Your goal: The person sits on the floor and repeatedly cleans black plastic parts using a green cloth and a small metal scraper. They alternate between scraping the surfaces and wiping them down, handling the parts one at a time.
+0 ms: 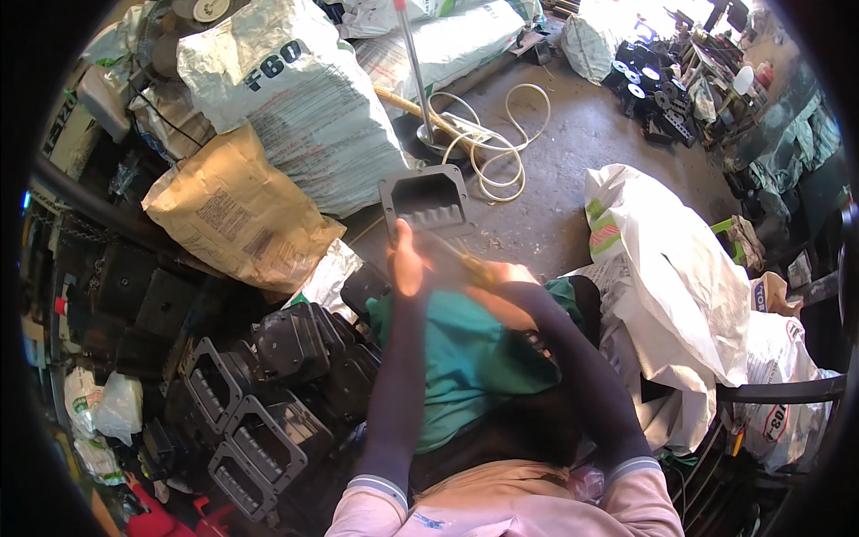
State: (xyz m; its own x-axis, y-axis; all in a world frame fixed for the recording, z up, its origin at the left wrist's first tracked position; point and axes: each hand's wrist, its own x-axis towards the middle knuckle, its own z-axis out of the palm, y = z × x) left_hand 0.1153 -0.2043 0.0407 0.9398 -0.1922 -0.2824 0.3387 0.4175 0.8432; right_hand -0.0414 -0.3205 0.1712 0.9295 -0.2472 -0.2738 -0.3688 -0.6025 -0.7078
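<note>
While the left hand (408,266) grasps a dark grey housing (429,217) at its near left edge, with the thumb laid along the frame, the housing is positioned in front of the lap. Its rectangular opening is visible from above, and a row of ridges runs along the inner wall. The right hand (506,283) is located just beside the near right side of the housing, fingers bent. Motion blur obscures this area; whether the right hand grips anything cannot be told.

A green cloth (456,362) covers part of the lap below the 2 hands. To the left of the left forearm, 3 open-framed housings (270,438) lie close together, next to a pile of dark parts (295,343). Beyond the held housing, 1 pale cable (519,161) lies in loops on the floor (586,134). A tan paper bag (242,215) and a large white sack (295,107) are located at upper left. A crumpled white sack (667,277) is located at right, near the right forearm.
</note>
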